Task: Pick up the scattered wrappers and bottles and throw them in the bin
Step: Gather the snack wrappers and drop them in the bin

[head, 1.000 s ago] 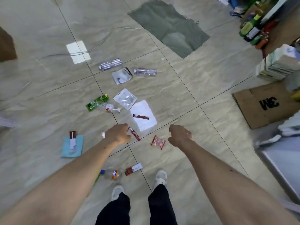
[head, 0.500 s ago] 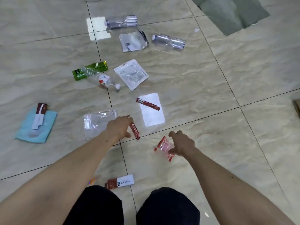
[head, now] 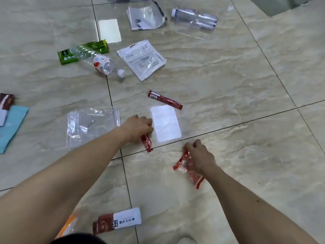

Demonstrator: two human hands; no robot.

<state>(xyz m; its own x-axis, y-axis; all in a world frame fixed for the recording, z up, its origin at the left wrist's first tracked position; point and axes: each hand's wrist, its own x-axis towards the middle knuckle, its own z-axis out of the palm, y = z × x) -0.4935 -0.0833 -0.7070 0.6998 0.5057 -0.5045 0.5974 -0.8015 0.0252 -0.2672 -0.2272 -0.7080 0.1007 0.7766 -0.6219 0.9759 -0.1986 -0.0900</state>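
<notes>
On the tiled floor lie two clear bottles in full view, one with a red label and one at the top. There are two narrow red stick sachets. The left hand has its grip closed over one red stick sachet, whose lower end shows below the fingers; the other stick sachet lies apart above. The right hand pinches a red-edged clear wrapper, its fingers curled onto it against the floor.
</notes>
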